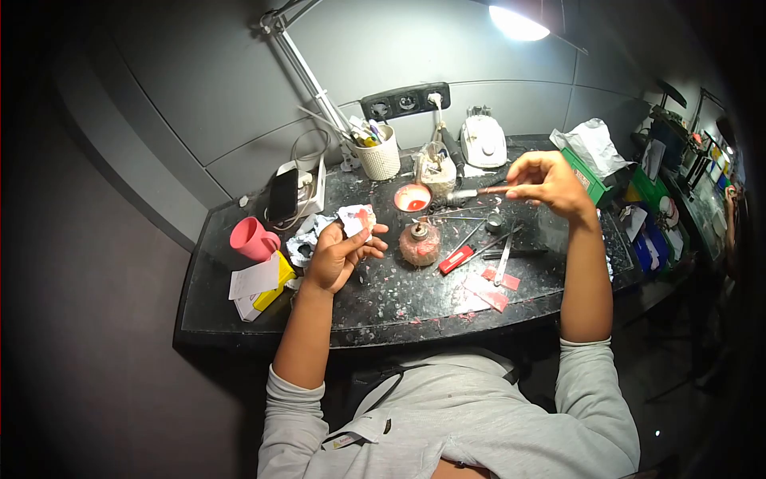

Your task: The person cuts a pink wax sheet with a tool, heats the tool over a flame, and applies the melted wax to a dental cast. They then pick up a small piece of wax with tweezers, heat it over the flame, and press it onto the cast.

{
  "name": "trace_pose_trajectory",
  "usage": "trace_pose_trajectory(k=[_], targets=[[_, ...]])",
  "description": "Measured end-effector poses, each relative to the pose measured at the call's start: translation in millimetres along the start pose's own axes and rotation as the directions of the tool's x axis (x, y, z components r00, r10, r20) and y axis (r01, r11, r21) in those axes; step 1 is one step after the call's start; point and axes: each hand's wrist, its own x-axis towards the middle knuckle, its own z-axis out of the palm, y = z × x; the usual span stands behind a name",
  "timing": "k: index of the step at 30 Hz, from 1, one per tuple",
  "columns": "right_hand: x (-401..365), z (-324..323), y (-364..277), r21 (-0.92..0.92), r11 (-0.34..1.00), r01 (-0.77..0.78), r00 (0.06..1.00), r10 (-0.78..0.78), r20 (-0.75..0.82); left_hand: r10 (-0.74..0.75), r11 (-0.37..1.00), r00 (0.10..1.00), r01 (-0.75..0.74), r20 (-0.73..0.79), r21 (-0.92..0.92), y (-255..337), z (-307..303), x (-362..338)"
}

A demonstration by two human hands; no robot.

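Observation:
My left hand (339,257) is closed round a white piece that looks like a plaster dental model (351,217), with a pink-red patch on top. Up on the right, my right hand (553,188) pinches the brown handle of a wax spatula (488,191). Its pale blade points left, near a small bowl (412,198) with red wax in it. Between the hands stands a round, wax-spattered spirit burner (419,243); I cannot make out a flame. Crumpled white paper (307,238) lies behind my left hand.
Left are a pink mug (254,239), a phone (282,195) and a yellow box (275,283). A red-handled tool (456,259) and pink wax sheets (488,291) lie front right. Behind stand a pen holder (377,152), a white device (483,140) and a green bin (585,174).

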Motion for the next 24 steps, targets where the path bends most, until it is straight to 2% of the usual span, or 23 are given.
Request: trace_pose_trajectory(k=[6, 11, 13, 15, 18, 19, 21, 24], targets=[[-0.8, -3.5, 11.8, 0.298, 0.942, 0.157, 0.987, -0.135, -0.092, 0.075, 0.997, 0.997, -0.076, 0.018, 0.026, 4.3, 14.1, -11.7], [-0.9, -7.3, 14.9, 0.303, 0.943, 0.140, 0.989, -0.119, -0.088, 0.117, 0.993, 0.993, -0.118, 0.008, 0.029, 1.7, 23.0, -16.1], [1.3, 1.3, 13.0, 0.511, 0.833, 0.211, 0.970, -0.114, -0.214, 0.129, 0.990, 0.991, -0.131, 0.043, 0.056, 1.0, 18.1, -15.8], [7.9, 6.5, 19.1, 0.561, 0.800, 0.213, 0.972, -0.112, -0.208, 0.139, 0.986, 0.987, -0.146, 0.081, 0.081, -1.6, 11.9, -14.7], [19.1, 20.9, 29.7, 0.765, 0.613, 0.196, 0.980, -0.097, -0.174, 0.168, 0.983, 0.984, -0.171, 0.058, 0.060, -9.4, 0.1, -12.0], [21.9, 25.2, 34.1, 0.766, 0.612, 0.197, 0.980, -0.097, -0.175, 0.167, 0.985, 0.984, -0.170, 0.060, 0.032, -13.2, -5.1, -11.8], [26.0, 32.9, 37.2, 0.865, 0.445, 0.232, 0.969, -0.031, -0.244, 0.167, 0.986, 0.984, -0.168, 0.061, 0.003, -9.7, -0.7, -12.8], [29.0, 32.8, 46.0, 0.901, 0.345, 0.265, 0.964, -0.067, -0.258, 0.160, 0.987, 0.986, -0.159, 0.045, -0.015, -5.6, 7.9, -15.1]])
